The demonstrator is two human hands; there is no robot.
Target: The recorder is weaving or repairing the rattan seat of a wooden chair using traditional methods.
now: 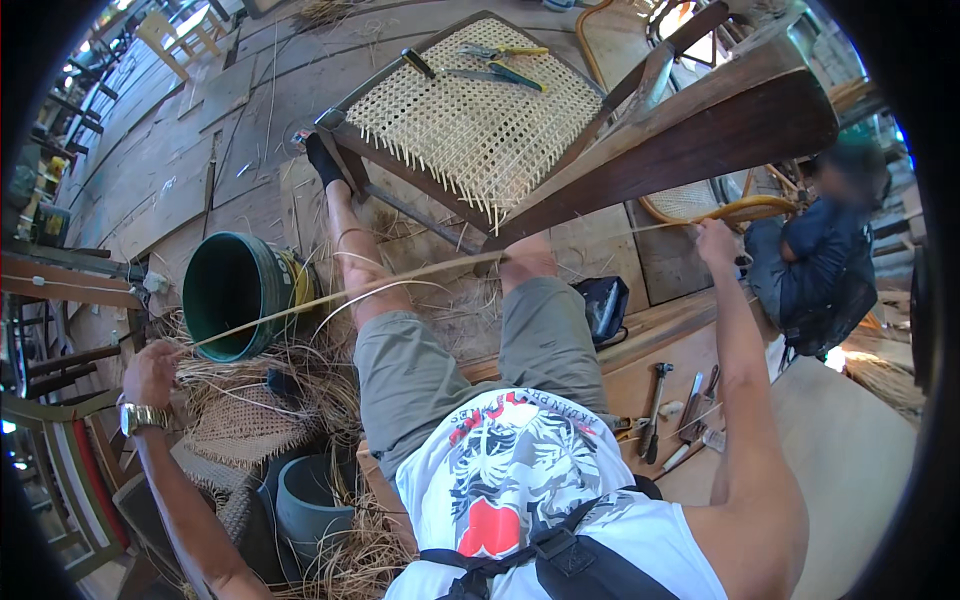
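Observation:
A long, thin cane strand (430, 268) stretches across my lap between my two hands. At the far left, beside the dark green bucket, my left hand (150, 374) is closed on one end of it. My right hand (716, 244) pinches the other end out to the right, below the chair's wooden frame. Before my knees stands a dark wooden chair (680, 150) with a woven cane seat (470, 120); loose strand ends stick out along the near edge of the weave. On the seat lie yellow-handled pliers (500, 50), a cutting tool with blue-and-yellow handles (515, 76) and a black-handled tool (418, 63).
The green bucket (225, 300) stands left of my legs, with cane scraps (300, 400) heaped around a grey bucket (315, 500). Hand tools, including a ratchet (655, 415), lie on boards at my right. Another person (825, 240) sits at the far right.

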